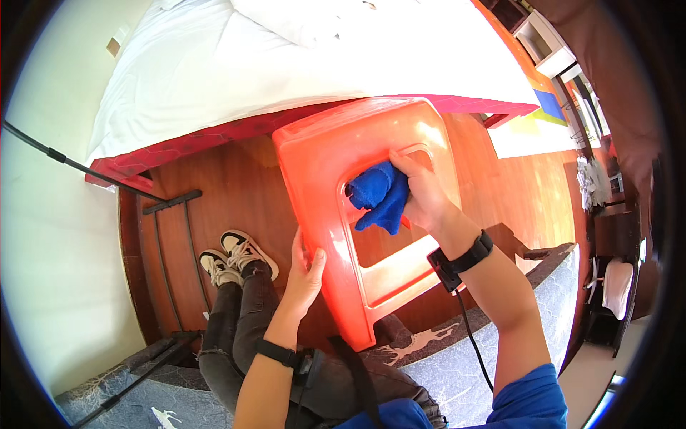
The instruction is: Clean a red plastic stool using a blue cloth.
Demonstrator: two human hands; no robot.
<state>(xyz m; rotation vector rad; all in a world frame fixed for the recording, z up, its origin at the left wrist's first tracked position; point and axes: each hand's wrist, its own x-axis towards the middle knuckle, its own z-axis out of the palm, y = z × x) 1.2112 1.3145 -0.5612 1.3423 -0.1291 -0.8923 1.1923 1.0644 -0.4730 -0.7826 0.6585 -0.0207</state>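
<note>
A red plastic stool (321, 177) is tilted on its side in front of me, with its leg opening facing up toward me. My left hand (306, 273) grips the stool's near left edge, thumb on top and fingers over the side. In my right hand (423, 195) is a bunched blue cloth (379, 193), held at the upper rim of the stool's side opening. Part of the cloth hangs into that opening. The fingers of my right hand are largely hidden behind the cloth and the stool.
A bed with a white sheet (300, 69) lies beyond the stool. I sit on a grey patterned couch (482, 348). At left, a black metal rack (171, 202) stands on the wooden floor (246, 177) near my shoes (246, 252). A cable (471, 332) hangs from my right wrist strap.
</note>
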